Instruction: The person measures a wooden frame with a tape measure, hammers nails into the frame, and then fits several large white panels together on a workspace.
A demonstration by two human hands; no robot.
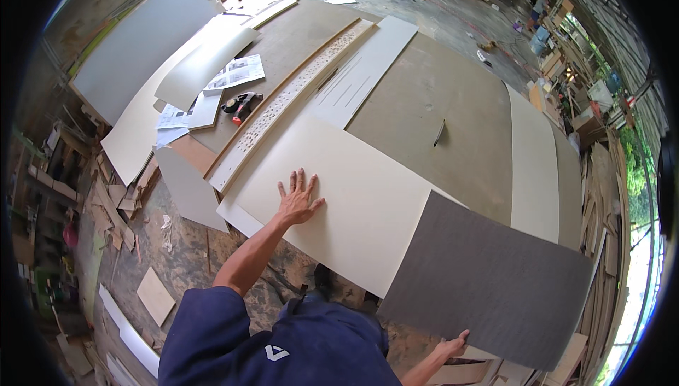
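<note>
Pressing flat on the cream board (339, 195) at centre frame with the left hand (297, 201), fingers spread wide and palm down, likely pinning the sheet against sliding on the workbench (424, 103). Gripping the near edge of the grey panel (488, 280) at lower right with the right hand (453, 347), fingers curled around that edge, thumb on top, apparently steadying the part overhanging the bench. Lying partly over the cream board's right end, the grey panel, slanting toward the lower right. Resting toward the upper left: a long perforated strip (290, 96), a power tool (240, 105) beside printed papers (237, 73), pale sheets (141, 47) leaning nearby.
</note>
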